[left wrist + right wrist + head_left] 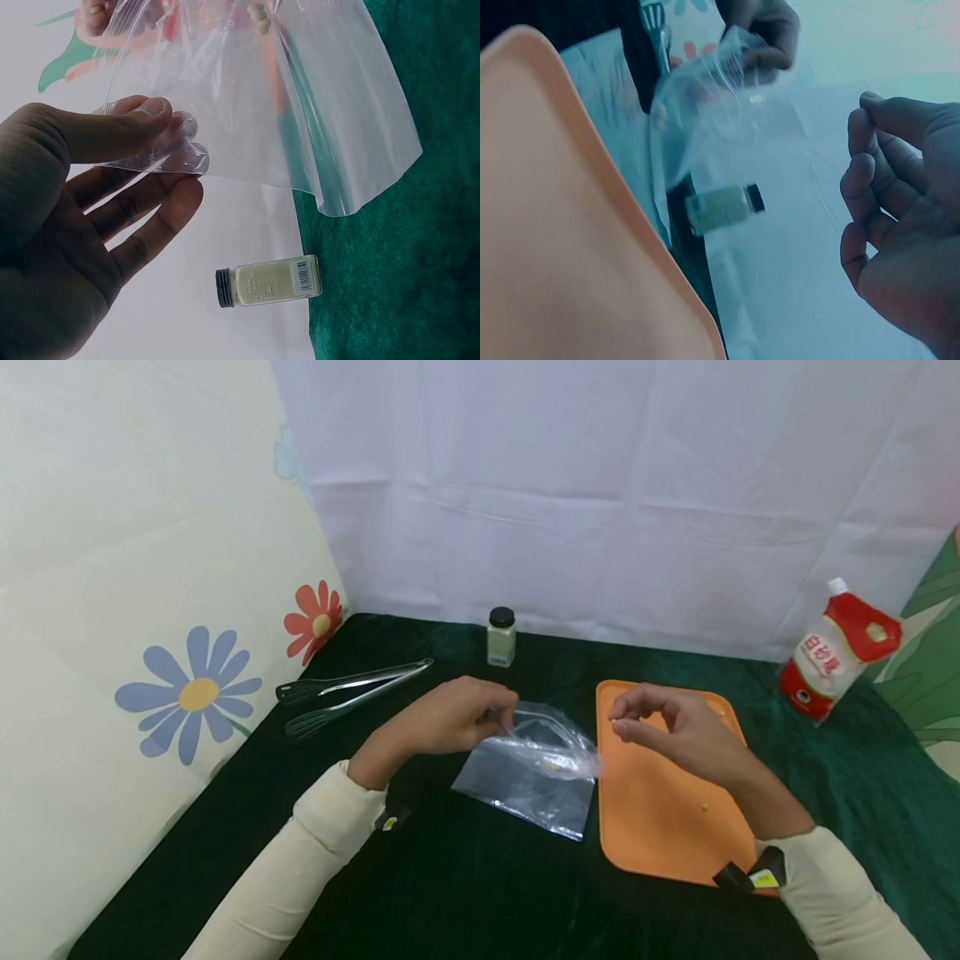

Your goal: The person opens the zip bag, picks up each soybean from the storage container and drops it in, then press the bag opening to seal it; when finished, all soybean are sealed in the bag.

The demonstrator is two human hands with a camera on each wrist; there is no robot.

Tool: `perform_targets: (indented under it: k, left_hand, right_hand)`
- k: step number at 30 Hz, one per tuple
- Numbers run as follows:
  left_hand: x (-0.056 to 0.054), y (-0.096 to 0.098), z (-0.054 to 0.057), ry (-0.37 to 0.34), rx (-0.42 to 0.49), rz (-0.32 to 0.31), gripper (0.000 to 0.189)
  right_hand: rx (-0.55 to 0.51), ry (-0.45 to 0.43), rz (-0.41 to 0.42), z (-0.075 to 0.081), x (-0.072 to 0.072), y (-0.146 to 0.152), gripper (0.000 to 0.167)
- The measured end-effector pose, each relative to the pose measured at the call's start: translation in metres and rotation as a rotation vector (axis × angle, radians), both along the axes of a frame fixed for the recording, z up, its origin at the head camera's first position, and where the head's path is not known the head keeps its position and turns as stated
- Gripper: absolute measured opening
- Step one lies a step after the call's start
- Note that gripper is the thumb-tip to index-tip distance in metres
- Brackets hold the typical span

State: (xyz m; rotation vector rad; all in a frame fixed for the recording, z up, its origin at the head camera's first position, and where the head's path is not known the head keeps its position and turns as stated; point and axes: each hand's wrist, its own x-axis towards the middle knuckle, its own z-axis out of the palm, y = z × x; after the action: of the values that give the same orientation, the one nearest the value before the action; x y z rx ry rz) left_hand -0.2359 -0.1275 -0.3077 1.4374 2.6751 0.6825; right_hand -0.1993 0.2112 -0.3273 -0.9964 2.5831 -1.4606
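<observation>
My left hand [461, 714] pinches the edge of a clear zip bag [247, 127] between thumb and fingers, holding it raised. A few small pale beans [259, 19] lie inside, low in the bag. Above the left part of an orange tray [652, 835], my right hand [682, 727] has thumb and index fingertip together on a tiny pale yellow bean [613, 720]; the right wrist view does not show that bean. On the tray lie another small bean [705, 807] and a pale speck near its far right edge.
A black-capped seasoning jar [501, 639] stands behind the bag. Metal tongs [356, 685] lie at the left on the dark green cloth [450, 893]. A red and white sugar pouch [828, 656] stands at the back right. White fabric hangs behind.
</observation>
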Motion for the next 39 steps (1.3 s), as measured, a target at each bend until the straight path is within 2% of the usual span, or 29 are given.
perform_targets:
  k: [4,12,19,26,29,31,37,39]
  left_hand:
    - [0.0,0.0,0.0,0.005,-0.003,0.004,0.019]
    - [0.0,0.0,-0.001,0.02,0.002,0.003,0.02]
    - [0.001,0.001,-0.001,0.024,0.0,0.013,0.02]
    - [0.0,0.0,-0.001,0.012,0.009,-0.003,0.02]
    - [0.001,0.0,0.0,0.003,0.015,-0.009,0.019]
    - [0.001,0.0,0.0,0.001,0.015,-0.012,0.019]
    - [0.001,0.001,0.0,0.003,0.015,-0.014,0.019]
    - [0.001,0.001,0.0,0.006,0.015,-0.011,0.019]
  right_hand:
    - [-0.049,-0.011,0.055,0.0,0.005,-0.012,0.01]
    - [-0.043,-0.058,0.073,-0.003,0.008,-0.025,0.011]
    - [0.029,-0.099,0.018,-0.007,0.005,-0.027,0.017]
    - [0.115,-0.078,-0.046,0.008,0.008,-0.012,0.014]
    - [0.231,-0.08,-0.05,0.017,0.008,0.002,0.013]
    - [0.347,-0.089,-0.037,0.021,0.008,0.012,0.012]
    - [0.846,-0.121,-0.026,0.02,0.009,0.035,0.006]
    - [0.958,-0.148,-0.04,0.016,0.008,0.04,0.008]
